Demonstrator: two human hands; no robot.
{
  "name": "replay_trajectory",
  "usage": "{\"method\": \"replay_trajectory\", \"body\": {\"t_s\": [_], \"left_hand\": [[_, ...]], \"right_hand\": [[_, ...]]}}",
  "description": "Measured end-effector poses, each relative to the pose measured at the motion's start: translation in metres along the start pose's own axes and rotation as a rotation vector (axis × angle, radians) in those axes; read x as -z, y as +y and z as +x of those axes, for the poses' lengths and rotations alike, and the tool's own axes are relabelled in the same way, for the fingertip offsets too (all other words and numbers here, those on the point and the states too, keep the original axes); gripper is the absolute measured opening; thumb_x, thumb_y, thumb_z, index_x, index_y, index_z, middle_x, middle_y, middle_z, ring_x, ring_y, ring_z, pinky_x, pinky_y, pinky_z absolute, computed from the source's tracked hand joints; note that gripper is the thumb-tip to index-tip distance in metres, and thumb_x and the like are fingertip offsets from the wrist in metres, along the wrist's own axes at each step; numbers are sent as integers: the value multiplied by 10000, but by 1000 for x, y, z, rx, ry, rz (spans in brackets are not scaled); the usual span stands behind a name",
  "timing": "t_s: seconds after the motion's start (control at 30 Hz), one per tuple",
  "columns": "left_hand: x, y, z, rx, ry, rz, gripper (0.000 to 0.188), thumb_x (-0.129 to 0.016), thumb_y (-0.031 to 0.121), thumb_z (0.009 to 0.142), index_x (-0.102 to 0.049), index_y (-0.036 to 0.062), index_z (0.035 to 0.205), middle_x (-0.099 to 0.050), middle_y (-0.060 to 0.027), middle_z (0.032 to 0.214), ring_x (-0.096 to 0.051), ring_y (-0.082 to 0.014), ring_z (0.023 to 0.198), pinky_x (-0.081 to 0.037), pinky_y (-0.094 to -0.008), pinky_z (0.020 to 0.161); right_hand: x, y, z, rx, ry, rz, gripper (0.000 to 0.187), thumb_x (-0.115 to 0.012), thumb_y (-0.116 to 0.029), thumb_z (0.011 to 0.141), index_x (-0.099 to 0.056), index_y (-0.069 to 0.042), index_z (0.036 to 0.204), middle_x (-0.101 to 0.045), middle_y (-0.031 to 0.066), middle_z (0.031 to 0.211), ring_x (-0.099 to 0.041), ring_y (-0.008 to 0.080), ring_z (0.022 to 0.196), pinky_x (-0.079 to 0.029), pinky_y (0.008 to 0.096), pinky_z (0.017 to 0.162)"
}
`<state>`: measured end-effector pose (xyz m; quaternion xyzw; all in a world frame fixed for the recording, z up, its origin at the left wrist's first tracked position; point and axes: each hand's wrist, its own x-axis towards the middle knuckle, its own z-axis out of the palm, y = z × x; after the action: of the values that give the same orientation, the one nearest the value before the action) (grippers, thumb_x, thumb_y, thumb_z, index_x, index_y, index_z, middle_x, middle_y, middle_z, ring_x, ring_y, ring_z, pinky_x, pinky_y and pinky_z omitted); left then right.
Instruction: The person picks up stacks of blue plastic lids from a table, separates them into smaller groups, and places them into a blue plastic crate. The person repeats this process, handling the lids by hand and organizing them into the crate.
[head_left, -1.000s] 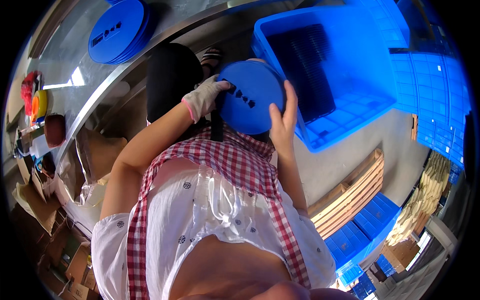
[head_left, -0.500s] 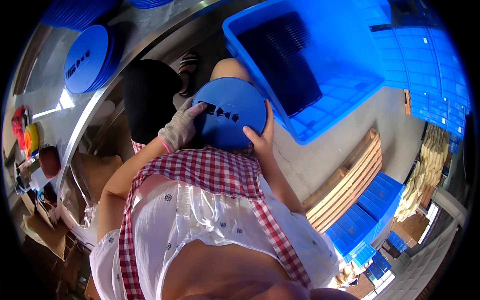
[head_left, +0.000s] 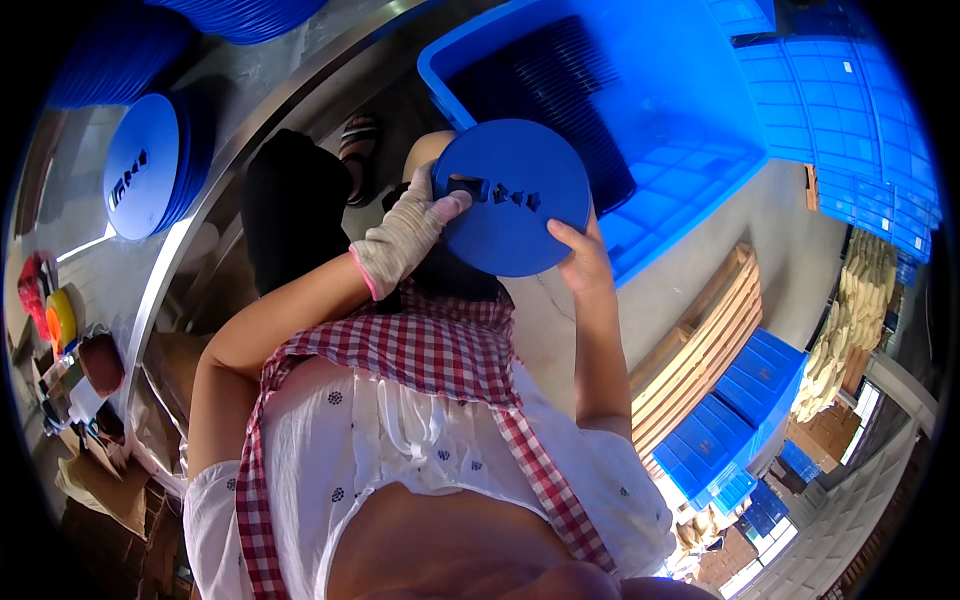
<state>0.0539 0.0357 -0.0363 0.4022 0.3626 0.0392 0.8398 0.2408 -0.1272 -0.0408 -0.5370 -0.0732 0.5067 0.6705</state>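
Gripping one blue disc (head_left: pixel 518 222) two-handed, disc just off centre toward 12 o'clock. Gloved left hand (head_left: pixel 408 232) closed on its 8 o'clock edge, thumb by the cutouts — bare right hand (head_left: pixel 584 262) at its 4 o'clock, thumb on the face. Blue crate (head_left: pixel 690 195) behind, 1 o'clock; stacked blue discs (head_left: pixel 142 170) on metal table (head_left: pixel 255 90), 10 o'clock — wooden pallet (head_left: pixel 695 345), 3–4 o'clock.

Wooden pallet (head_left: pixel 708 352); beyond, probably cardboard boxes (head_left: pixel 820 442).
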Motion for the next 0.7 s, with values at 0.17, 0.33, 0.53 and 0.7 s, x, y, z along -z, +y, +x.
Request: {"method": "replay_trajectory", "body": {"t_s": [0.17, 0.33, 0.53, 0.7], "left_hand": [[-20, 19, 15, -142, 33, 314, 730, -600, 200, 934, -153, -5, 1473, -580, -224, 1197, -603, -262, 1078, -484, -354, 937], [-33, 39, 48, 0, -30, 423, 844, -599, 302, 922, -74, -14, 1504, -479, -289, 1336, -524, -335, 1232, -408, -373, 1060], [-47, 35, 75, 70, -37, 294, 894, -654, 342, 883, -104, 10, 1504, -462, -286, 1353, -467, -364, 1287, -395, -396, 1080], [-41, 31, 96, -52, 13, 187, 744, -675, 284, 863, -297, 27, 1450, -461, -255, 1339, -493, -353, 1219, -435, -490, 1024]], "right_hand": [[13, 6, 11, -93, 189, 102, 797, -745, -26, 750, -357, -98, 1443, -480, 97, 1325, -469, 258, 1246, -426, 394, 1023], [31, -1, 24, 65, 151, 177, 780, -755, -8, 733, -394, -88, 1421, -497, 84, 1302, -488, 248, 1215, -443, 376, 1011], [57, -17, 38, 112, 207, 2, 800, -767, 18, 709, -400, -60, 1416, -504, 94, 1298, -489, 244, 1213, -430, 363, 1027], [44, -32, 30, 228, 186, -141, 758, -730, -86, 803, -343, -44, 1453, -467, 112, 1373, -460, 249, 1265, -411, 373, 1047]]}}
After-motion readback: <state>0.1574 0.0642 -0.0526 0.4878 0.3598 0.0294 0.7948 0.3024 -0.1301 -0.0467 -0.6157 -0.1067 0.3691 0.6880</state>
